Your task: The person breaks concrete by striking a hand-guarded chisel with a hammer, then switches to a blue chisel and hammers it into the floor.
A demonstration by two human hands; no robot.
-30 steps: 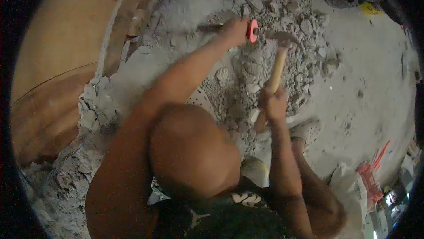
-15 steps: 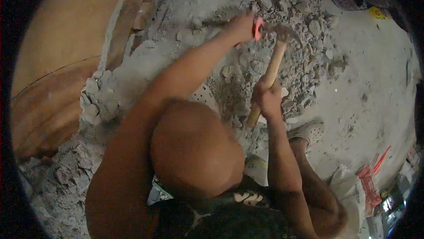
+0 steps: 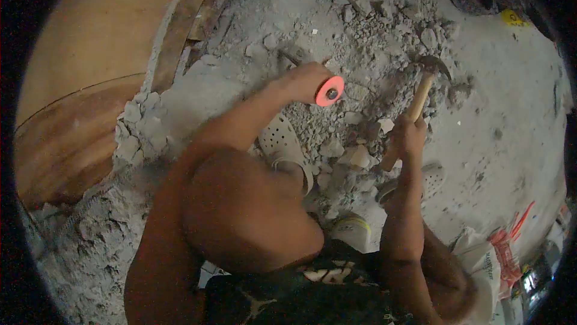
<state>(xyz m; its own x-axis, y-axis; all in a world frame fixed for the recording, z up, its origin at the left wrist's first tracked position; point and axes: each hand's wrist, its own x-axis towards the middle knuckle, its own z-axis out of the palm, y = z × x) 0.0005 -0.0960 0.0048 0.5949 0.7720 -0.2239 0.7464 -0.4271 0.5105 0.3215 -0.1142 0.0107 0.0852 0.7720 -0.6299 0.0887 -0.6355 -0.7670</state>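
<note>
My left hand (image 3: 305, 81) is closed around a chisel (image 3: 291, 56) with a round pink-red guard (image 3: 330, 91). The chisel's dark metal end points up and left, toward the dusty rubble; whether it touches the surface I cannot tell. My right hand (image 3: 409, 137) grips the wooden handle of a claw hammer (image 3: 420, 99), with its dark metal head (image 3: 434, 68) raised up and to the right, apart from the chisel. Broken grey rubble (image 3: 384, 30) lies beneath and between both hands.
A curved wooden panel (image 3: 90, 42) stands at the left, edged by broken masonry (image 3: 90, 253). A perforated clog (image 3: 278, 139) is on my foot amid the debris. White sacks (image 3: 484, 265) with a red mesh piece (image 3: 503, 253) lie at the lower right.
My right hand has swung the hammer to the right, away from the chisel. My left hand has moved down and left with the chisel, and its guard now faces the camera more.
</note>
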